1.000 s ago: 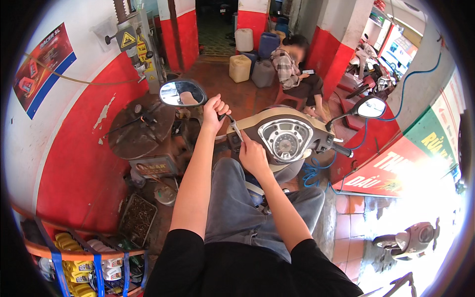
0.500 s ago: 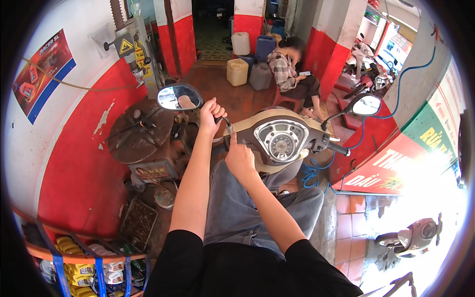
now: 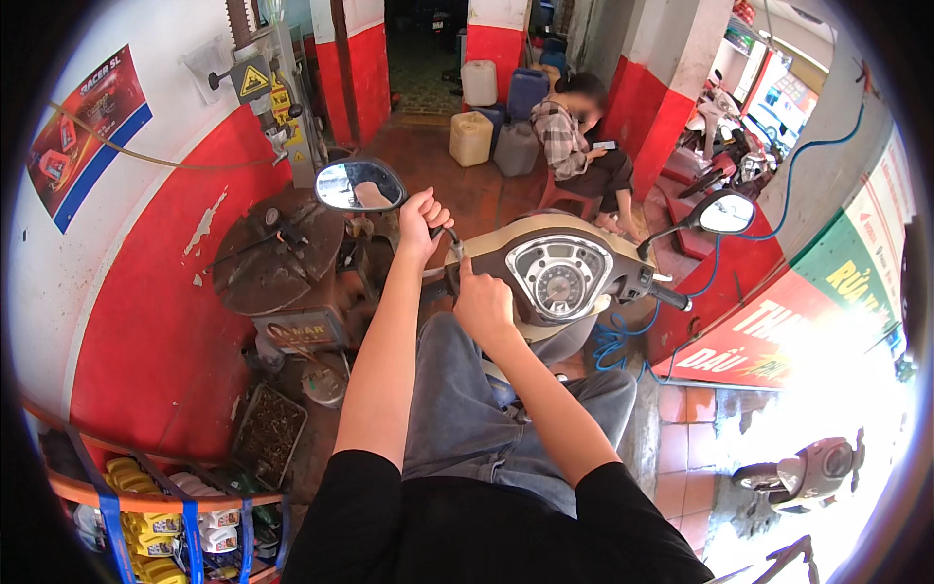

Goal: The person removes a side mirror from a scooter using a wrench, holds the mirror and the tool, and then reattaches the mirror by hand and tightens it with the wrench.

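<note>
I sit astride a cream and dark scooter (image 3: 506, 234) with a round gauge cluster (image 3: 559, 277). My left hand (image 3: 423, 222) is closed round the dark stem of the left mirror (image 3: 360, 185), just beside the mirror's oval head. The lower stem (image 3: 457, 248) comes out below my fist and runs down to the handlebar. My right hand (image 3: 484, 300) is just below, with its index finger stretched up to the stem's base and the other fingers curled. Its thumb is hidden. The right mirror (image 3: 727, 214) stands above the right handlebar grip (image 3: 671, 298).
A seated person (image 3: 574, 146) holds a phone ahead. Plastic jerrycans (image 3: 471, 139) stand behind. At left are a round-topped machine (image 3: 277, 253), a tray of small parts (image 3: 270, 435) and a bottle rack (image 3: 146, 501). A blue hose (image 3: 611, 341) and a sign board (image 3: 769, 331) lie to the right.
The view has shifted slightly, so the scooter and room sit a little differently. Both hands keep nearly the same place at the mirror stem.
</note>
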Motion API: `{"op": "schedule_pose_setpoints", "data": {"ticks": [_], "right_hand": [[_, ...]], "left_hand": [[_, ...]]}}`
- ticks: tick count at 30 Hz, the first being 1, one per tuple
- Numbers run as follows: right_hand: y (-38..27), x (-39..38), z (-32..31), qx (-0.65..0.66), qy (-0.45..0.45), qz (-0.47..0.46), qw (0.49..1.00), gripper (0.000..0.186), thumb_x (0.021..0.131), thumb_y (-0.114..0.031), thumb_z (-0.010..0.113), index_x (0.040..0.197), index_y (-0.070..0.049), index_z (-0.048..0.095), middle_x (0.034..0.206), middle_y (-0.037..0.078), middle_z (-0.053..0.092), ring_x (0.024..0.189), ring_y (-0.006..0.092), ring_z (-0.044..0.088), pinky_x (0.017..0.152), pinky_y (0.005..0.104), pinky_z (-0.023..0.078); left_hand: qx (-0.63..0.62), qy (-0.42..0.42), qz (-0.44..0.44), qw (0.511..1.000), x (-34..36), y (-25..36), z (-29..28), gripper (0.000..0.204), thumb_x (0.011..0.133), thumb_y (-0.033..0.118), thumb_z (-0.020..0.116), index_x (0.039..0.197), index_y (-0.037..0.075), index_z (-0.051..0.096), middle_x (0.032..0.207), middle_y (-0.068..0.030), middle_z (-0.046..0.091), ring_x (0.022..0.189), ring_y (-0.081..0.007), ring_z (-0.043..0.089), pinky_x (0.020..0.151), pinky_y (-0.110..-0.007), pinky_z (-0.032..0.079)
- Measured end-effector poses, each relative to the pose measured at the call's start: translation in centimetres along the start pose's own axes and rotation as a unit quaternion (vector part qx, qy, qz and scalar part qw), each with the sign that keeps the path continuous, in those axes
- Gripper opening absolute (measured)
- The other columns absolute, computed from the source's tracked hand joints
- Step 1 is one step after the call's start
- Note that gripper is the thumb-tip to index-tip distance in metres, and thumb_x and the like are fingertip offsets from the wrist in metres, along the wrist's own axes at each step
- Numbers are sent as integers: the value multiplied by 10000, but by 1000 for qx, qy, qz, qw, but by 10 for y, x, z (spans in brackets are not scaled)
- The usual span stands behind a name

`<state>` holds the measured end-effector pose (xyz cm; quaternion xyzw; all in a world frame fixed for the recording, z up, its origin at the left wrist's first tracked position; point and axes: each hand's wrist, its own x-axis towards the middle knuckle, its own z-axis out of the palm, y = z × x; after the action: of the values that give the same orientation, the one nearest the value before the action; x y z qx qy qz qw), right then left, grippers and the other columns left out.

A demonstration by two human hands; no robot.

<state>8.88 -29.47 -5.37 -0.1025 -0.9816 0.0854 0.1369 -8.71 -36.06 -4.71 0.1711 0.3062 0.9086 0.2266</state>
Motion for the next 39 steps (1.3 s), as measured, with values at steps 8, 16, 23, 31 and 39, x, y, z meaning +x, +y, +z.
{"op": "schedule_pose_setpoints", "data": {"ticks": [8, 16, 23, 31, 39], "right_hand": [[7, 0, 4, -17, 10, -14, 1000, 579, 772, -95, 598, 1340, -17, 521, 725, 180, 678, 673, 324, 696, 604, 397, 557], [18, -1, 15, -13, 34, -56, 998, 502, 801, -99, 573, 1301, -53, 567, 723, 187, 673, 673, 334, 691, 602, 409, 561], [22, -6, 18, 75, 20, -64, 995, 588, 788, -114, 599, 1367, -159, 509, 705, 222, 659, 673, 381, 672, 631, 455, 557], [-9, 5, -4, -25, -11, 62, 998, 439, 807, -121, 633, 1211, 20, 540, 835, 169, 702, 779, 286, 720, 669, 377, 580], [-22, 31, -33, -97, -95, 2, 991, 126, 851, -141, 620, 892, -101, 732, 937, 88, 718, 852, 226, 717, 683, 295, 567]], "left_hand": [[-9, 39, -24, 999, 1, 2, 5, 471, 877, 228, 530, 540, 204, 202, 492, 37, 171, 457, -129, 214, 532, -324, 286], [-7, 34, -38, 999, 4, 3, 1, 494, 867, 218, 522, 513, 210, 179, 473, 38, 154, 446, -128, 193, 521, -316, 280], [-7, 20, -36, 999, 4, 3, 1, 494, 869, 207, 514, 520, 206, 165, 481, 39, 140, 447, -129, 173, 517, -315, 271], [-2, 15, -34, 999, 2, -1, 5, 488, 878, 217, 510, 527, 206, 171, 487, 42, 136, 457, -127, 163, 526, -317, 272], [14, -1, -11, 1000, -1, 1, 0, 454, 919, 246, 502, 559, 203, 229, 505, 43, 180, 465, -128, 228, 571, -332, 323]]}}
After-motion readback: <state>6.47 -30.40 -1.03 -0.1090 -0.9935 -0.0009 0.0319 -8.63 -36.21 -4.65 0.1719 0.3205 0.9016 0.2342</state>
